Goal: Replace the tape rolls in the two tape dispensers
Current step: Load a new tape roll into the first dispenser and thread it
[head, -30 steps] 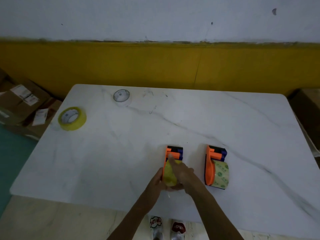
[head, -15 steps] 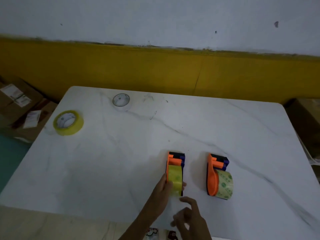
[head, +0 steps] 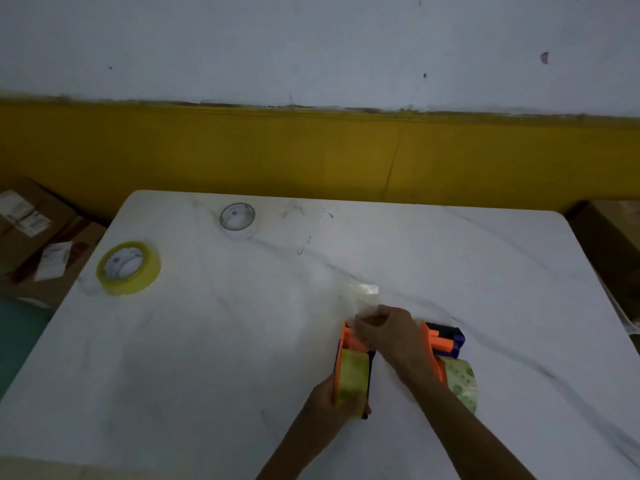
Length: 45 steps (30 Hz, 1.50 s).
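Observation:
Two orange tape dispensers lie side by side near the table's front edge. The left dispenser [head: 349,344] carries a yellowish tape roll [head: 351,375]; my left hand [head: 329,407] grips that roll and the dispenser's near end. My right hand [head: 388,332] rests over the dispenser's far end, pinching a loose strip of clear tape [head: 363,294] that sticks out beyond it. The right dispenser [head: 441,344] holds a clear roll with green print [head: 462,382] and is partly hidden behind my right forearm.
A yellow tape roll [head: 128,268] lies flat at the marble table's [head: 207,341] left edge. A nearly used-up white roll [head: 238,218] sits at the back left. Cardboard boxes [head: 31,233] stand on the floor at left and another box [head: 609,244] at right.
My right hand has moved from below the table edge up over the left dispenser's far end and now pinches a tape strip. My left hand stays on the roll. The camera has tilted.

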Available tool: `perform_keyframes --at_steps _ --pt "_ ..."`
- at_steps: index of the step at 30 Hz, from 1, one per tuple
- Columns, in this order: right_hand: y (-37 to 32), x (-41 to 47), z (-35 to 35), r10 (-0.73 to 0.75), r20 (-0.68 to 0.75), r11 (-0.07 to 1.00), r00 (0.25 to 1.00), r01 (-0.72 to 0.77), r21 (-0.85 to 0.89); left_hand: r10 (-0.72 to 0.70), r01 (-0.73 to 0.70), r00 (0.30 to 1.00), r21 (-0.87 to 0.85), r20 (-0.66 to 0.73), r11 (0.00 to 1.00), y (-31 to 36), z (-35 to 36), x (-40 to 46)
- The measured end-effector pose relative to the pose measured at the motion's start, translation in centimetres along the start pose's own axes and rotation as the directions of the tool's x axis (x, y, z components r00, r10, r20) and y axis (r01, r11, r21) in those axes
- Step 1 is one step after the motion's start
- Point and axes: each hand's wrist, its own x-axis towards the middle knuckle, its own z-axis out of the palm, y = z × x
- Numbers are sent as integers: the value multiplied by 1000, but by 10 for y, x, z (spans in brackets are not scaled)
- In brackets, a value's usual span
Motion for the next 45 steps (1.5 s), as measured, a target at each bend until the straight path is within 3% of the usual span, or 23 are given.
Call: perform_keyframes --at_steps 2,6,9,14,16,19,22,25,27,29,31,33,35,39,42,45 --pt "3 27 7 -23 -98 986 995 6 -164 74 -73 997 15 -34 997 -2 -2 -7" --pt "11 70 5 22 -94 981 995 -40 -190 115 -115 993 -2 -25 993 4 -5 -10" --pt "17 82 2 71 42 988 997 -64 -144 134 -134 991 -55 5 989 11 -10 -23" --pt "35 79 8 224 239 958 945 -258 123 273 -271 961 -56 39 961 27 -27 -44" --pt "40 68 14 251 404 893 880 -371 253 326 -322 944 -57 60 945 36 -32 -49" --pt "38 40 23 152 543 762 826 -448 467 356 -349 930 -76 92 934 46 -38 -54" --pt "41 19 38 160 489 581 857 -483 655 370 -362 923 -92 108 928 45 -35 -59" --pt "55 8 55 235 386 477 892 -452 754 370 -363 926 -86 72 928 34 -32 -59" --pt "63 -3 67 226 432 359 873 -487 796 368 -365 929 -51 42 929 23 -34 -53" --pt "66 -17 72 215 417 358 883 -469 807 343 -343 939 -32 0 939 12 -37 -44" --pt "67 -29 74 224 249 591 942 -334 734 316 -316 949 -1 -21 949 2 -37 -36" --pt "68 -37 77 221 96 823 971 -238 515 300 -299 954 55 -18 953 -6 -36 -29" --pt "72 -37 80 192 45 930 980 -197 309 295 -294 955 91 -1 951 -12 -36 -24" --pt "65 -27 70 160 32 982 987 -156 -108 266 -263 964 108 -18 959 -16 -37 -17" --pt "56 -22 58 42 -71 935 997 -64 -349 259 -254 966 166 -10 953 -13 -32 -18" --pt "55 -28 48 -61 -84 807 995 0 -591 228 -215 972 178 -53 960 -15 -31 -15"
